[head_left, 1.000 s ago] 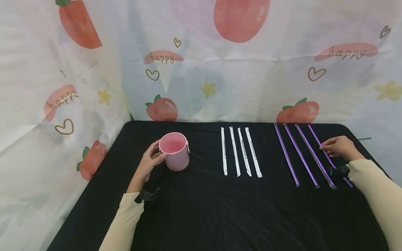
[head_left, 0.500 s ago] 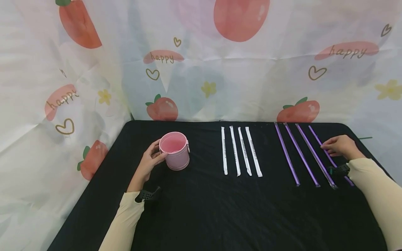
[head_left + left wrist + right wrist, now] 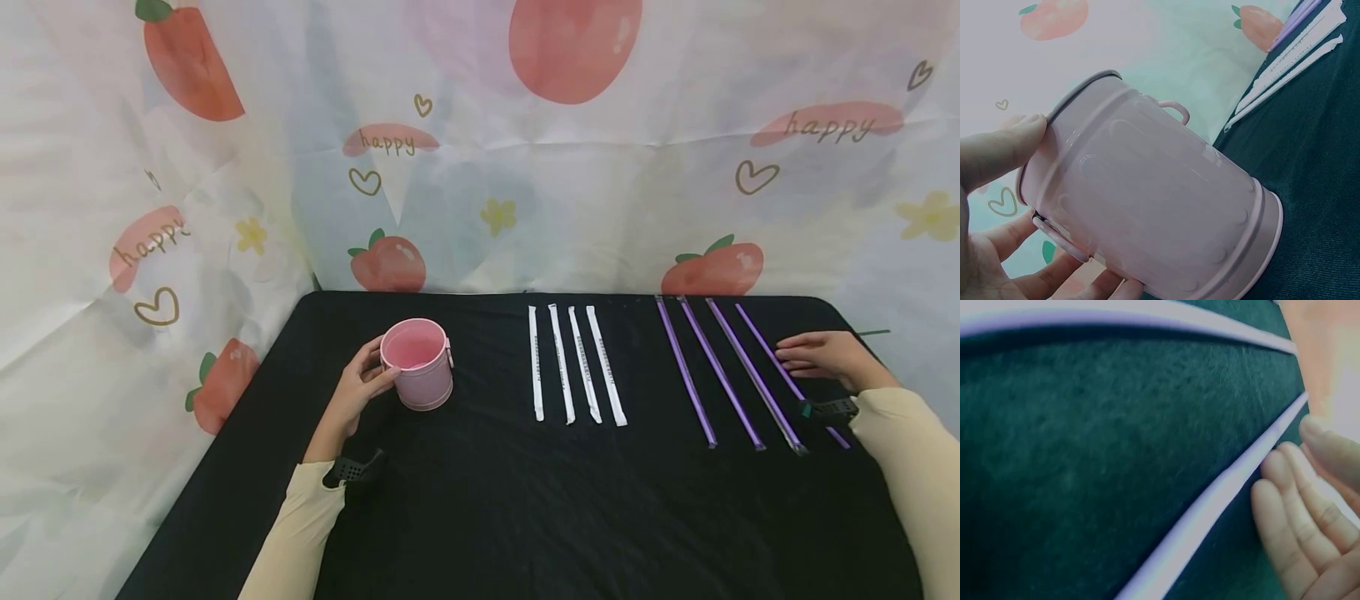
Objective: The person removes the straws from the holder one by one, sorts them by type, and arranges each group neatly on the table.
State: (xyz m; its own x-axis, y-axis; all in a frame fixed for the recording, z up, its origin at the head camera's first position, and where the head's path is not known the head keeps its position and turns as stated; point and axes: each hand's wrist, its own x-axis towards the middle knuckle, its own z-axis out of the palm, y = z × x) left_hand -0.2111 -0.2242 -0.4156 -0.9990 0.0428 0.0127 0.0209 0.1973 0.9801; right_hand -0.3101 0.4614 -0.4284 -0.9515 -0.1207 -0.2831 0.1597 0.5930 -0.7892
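Observation:
At the left of the table, my left hand (image 3: pixel 358 387) holds a small pink bucket (image 3: pixel 426 379) by its left side. The left wrist view shows the thumb by the bucket's rim and the fingers round its side near a small loop handle (image 3: pixel 1060 239). The bucket stands upright on the cloth. My right hand (image 3: pixel 828 358) hovers at the far right, beside the rightmost purple straw (image 3: pixel 767 346). Its fingers are fairly straight and hold nothing; in the right wrist view the fingertips (image 3: pixel 1266 490) lie close by that straw (image 3: pixel 1210 503). Whether they touch it I cannot tell.
Several purple straws (image 3: pixel 722 375) lie in a row on the right of the black tablecloth (image 3: pixel 510 508). Several white paper-wrapped straws (image 3: pixel 561 362) lie in a row between them and the bucket. A printed curtain (image 3: pixel 600 192) hangs behind the table and along its left.
My right hand has let go of the rightmost purple straw and shifted slightly right, its fingers straighter. The straw's near end has moved a little right. My left hand and the bucket stay put.

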